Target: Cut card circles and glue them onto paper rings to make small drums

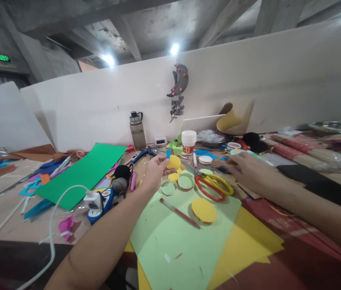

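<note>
My left hand (155, 172) pinches a yellow disc (174, 162) between thumb and fingers, with a small blue piece (168, 153) sticking up beside it. My right hand (244, 167) hovers at the right over small dark items; its fingers are smeared by motion. Between the hands lie scissors with red and yellow handles (211, 188), blades pointing away. Nearer me, a light green sheet (176, 245) carries a larger yellow disc (204, 210) and a red-brown pen (179, 212). Round pale green pieces (185, 181) lie at the sheet's far edge.
White paper cups (188, 139) stand behind the hands, with a bottle (138, 131) to their left. A green sheet (82, 173), a white cable (52, 225) and a blue power strip (101, 205) lie left. Bundled sticks (291, 151) lie right. A white board backs the table.
</note>
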### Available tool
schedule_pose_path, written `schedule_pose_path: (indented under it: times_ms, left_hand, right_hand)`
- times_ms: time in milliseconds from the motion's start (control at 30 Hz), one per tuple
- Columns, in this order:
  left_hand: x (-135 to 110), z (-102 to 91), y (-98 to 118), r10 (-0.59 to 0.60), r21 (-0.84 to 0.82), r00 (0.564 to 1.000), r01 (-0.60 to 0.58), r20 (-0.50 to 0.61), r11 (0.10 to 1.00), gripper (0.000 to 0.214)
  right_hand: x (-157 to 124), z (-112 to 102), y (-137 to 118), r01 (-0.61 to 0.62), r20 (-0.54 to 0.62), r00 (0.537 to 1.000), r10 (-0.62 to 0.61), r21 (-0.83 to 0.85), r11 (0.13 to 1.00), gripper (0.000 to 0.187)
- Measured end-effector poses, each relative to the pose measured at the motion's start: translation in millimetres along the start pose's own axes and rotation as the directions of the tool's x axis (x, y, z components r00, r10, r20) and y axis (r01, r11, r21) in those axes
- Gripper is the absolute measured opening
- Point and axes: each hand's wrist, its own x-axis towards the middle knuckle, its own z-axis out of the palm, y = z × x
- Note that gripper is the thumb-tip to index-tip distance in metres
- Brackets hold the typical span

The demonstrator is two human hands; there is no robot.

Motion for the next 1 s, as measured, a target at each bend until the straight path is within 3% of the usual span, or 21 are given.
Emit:
schedule_pose_path:
  times_ms: [33, 100, 200, 367, 567, 700, 833, 1000]
  left_hand:
    - [-1, 1.2, 0, -0.004, 0.021, 1.000, 0.004, 0.001, 1.000, 0.015]
    - [-4, 3.7, 0, -0.018, 0.058, 1.000, 0.018, 0.014, 0.998, 0.018]
    - [-8, 6.7, 2, -0.014, 0.103, 0.999, 0.010, 0.033, 0.995, 0.018]
    - [-13, 9.3, 3, 0.001, 0.195, 0.997, -0.017, 0.079, 0.981, 0.019]
    - [-11, 9.1, -6, -0.027, 0.229, 0.991, -0.003, 0.128, 0.973, 0.020]
    - [-9, 10.2, -7, -0.084, 0.182, 0.986, 0.057, 0.146, 0.982, 0.017]
    - [-10, 11.5, -4, -0.112, 0.175, 0.986, 0.089, 0.127, 0.981, 0.013]
    - [-12, 10.8, -2, -0.118, 0.212, 0.989, 0.097, 0.091, 0.972, 0.013]
  right_hand:
    - [4, 4, -15, 0.077, 0.050, 0.996, -0.076, -0.009, 0.997, 0.020]
    - [16, 19, -45, 0.104, 0.040, 0.993, -0.109, 0.118, 0.988, 0.024]
    - [36, 49, -77, 0.061, -0.039, 0.998, -0.051, 0.368, 0.928, 0.030]
    - [56, 83, -86, 0.003, -0.027, 1.000, 0.013, 0.517, 0.856, 0.026]
    - [55, 78, -79, -0.018, 0.011, 1.000, 0.015, 0.571, 0.821, 0.014]
    - [52, 67, -76, -0.107, 0.066, 0.994, 0.086, 0.735, 0.669, 0.019]
    - [48, 61, -72, -0.226, 0.194, 0.974, 0.116, 0.833, 0.505, 0.027]
    - [48, 64, -69, -0.238, 0.211, 0.971, 0.111, 0.808, 0.539, 0.025]
